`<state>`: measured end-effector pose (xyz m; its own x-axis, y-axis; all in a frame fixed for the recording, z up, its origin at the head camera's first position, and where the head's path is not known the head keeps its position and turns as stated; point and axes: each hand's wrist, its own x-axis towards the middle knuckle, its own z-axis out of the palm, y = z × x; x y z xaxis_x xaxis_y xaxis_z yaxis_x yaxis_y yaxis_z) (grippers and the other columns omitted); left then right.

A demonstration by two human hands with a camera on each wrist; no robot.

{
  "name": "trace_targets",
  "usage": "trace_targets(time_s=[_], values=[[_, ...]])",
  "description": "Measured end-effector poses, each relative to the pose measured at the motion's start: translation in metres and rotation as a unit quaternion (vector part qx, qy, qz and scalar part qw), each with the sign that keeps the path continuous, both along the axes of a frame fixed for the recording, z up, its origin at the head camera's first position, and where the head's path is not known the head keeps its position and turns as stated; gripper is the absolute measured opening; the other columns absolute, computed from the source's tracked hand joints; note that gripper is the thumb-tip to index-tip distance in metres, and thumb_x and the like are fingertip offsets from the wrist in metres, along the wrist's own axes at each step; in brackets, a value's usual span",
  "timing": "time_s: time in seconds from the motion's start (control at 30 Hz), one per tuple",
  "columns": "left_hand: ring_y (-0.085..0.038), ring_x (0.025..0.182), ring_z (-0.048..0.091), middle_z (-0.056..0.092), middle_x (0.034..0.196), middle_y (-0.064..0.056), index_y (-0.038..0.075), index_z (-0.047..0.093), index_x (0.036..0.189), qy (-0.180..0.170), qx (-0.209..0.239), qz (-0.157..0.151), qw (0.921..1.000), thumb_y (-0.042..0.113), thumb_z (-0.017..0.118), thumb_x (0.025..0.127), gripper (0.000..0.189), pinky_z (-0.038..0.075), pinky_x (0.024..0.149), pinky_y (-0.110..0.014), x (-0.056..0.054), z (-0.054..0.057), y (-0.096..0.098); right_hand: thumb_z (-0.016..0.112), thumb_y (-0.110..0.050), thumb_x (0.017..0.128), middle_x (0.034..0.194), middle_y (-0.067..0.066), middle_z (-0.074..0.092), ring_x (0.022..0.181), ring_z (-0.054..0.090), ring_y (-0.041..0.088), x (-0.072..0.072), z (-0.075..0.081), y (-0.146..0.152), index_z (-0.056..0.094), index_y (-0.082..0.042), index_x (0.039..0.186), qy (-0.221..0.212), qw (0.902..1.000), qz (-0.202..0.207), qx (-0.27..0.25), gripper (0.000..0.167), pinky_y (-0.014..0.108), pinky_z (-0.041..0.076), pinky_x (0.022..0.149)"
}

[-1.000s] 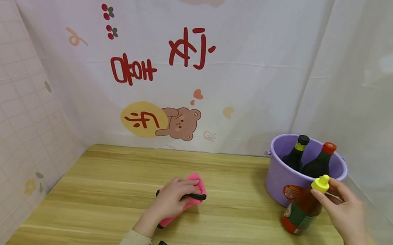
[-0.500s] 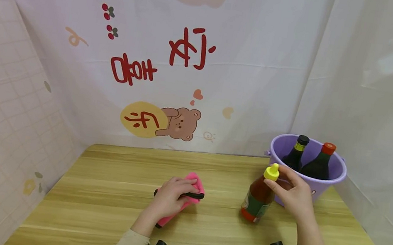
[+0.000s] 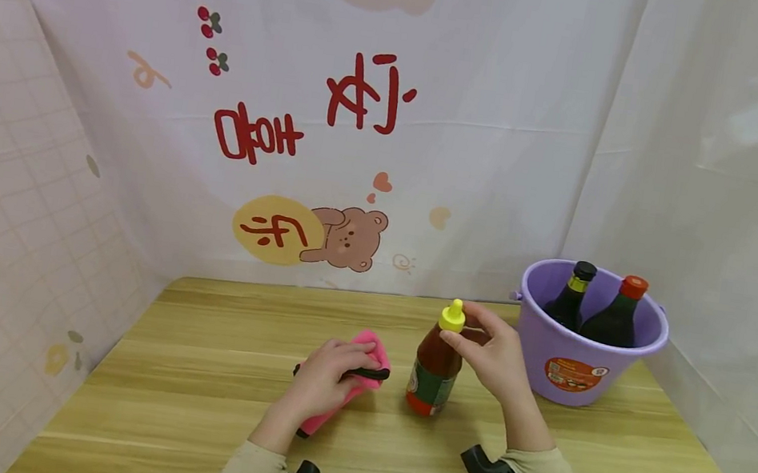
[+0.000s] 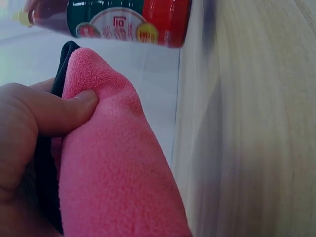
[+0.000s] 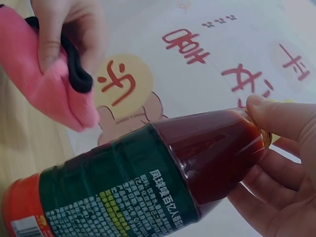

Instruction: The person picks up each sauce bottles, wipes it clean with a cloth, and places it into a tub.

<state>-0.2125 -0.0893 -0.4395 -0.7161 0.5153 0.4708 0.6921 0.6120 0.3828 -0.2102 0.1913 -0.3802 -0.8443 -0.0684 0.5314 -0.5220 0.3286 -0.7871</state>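
My left hand (image 3: 323, 378) grips a folded pink cloth with black edging (image 4: 113, 163), thumb pressed into its fuzzy side in the left wrist view. To its right, my right hand (image 3: 493, 356) pinches a sauce bottle (image 3: 434, 374) by the neck just under the yellow cap. The bottle holds dark red sauce and has a green label (image 5: 118, 182) above a red base band. It leans slightly in the head view, its base close over the table. The cloth's top end (image 5: 74, 108) is near the bottle's side.
At the back right of the wooden table (image 3: 200, 373) stands a purple bucket (image 3: 531, 347). Two dark bottles stand inside it, one with a black cap (image 3: 585, 270), the other with a red cap (image 3: 634, 287). White printed sheeting (image 3: 492, 155) hangs behind the table and along its sides.
My right hand has carried the sauce bottle leftward from in front of the bucket to beside the cloth. My left hand, with the cloth, has shifted very slightly left.
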Motion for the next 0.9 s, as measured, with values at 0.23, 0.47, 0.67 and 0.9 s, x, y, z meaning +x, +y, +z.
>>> trace_targets(time_s=[0.23, 0.47, 0.67, 0.9], values=[[-0.027, 0.116, 0.058, 0.065, 0.130, 0.006, 0.023, 0.074, 0.107, -0.010, 0.023, 0.000, 0.9997, 0.011, 0.079, 0.084, 0.026, 0.048, 0.093, -0.046, -0.003, 0.001, -0.006, 0.081, -0.003, 0.081, 0.107, 0.018, 0.070, 0.096, 0.068, 0.035, -0.011, -0.006, -0.024, 0.065, 0.002, 0.122, -0.008, 0.9997, 0.015, -0.019, 0.044, 0.047, 0.056, 0.083], [-0.026, 0.122, 0.057, 0.063, 0.132, 0.003, 0.022, 0.075, 0.106, -0.025, 0.041, 0.005, 0.9988, 0.009, 0.079, 0.083, 0.027, 0.048, 0.094, -0.045, -0.005, 0.005, -0.013, 0.081, -0.002, 0.081, 0.104, 0.017, 0.070, 0.094, 0.068, 0.033, -0.018, -0.008, -0.040, 0.066, 0.002, 0.121, -0.023, 0.9991, 0.021, -0.027, 0.043, 0.050, 0.055, 0.084], [-0.029, 0.120, 0.057, 0.062, 0.134, 0.002, 0.022, 0.075, 0.107, -0.035, 0.046, 0.013, 0.9983, 0.008, 0.079, 0.083, 0.028, 0.048, 0.094, -0.047, -0.005, 0.007, -0.016, 0.081, -0.006, 0.082, 0.104, 0.015, 0.070, 0.096, 0.067, 0.034, -0.019, -0.009, -0.049, 0.066, 0.001, 0.122, -0.028, 0.9991, 0.024, -0.019, 0.043, 0.050, 0.055, 0.084], [-0.032, 0.120, 0.056, 0.063, 0.133, -0.001, 0.019, 0.075, 0.107, -0.024, 0.047, 0.018, 0.9984, 0.005, 0.079, 0.082, 0.029, 0.047, 0.096, -0.049, -0.004, 0.009, -0.018, 0.081, -0.008, 0.082, 0.106, 0.015, 0.070, 0.096, 0.068, 0.033, -0.022, -0.011, -0.054, 0.066, 0.001, 0.121, -0.029, 0.9993, 0.022, -0.010, 0.043, 0.048, 0.056, 0.084]])
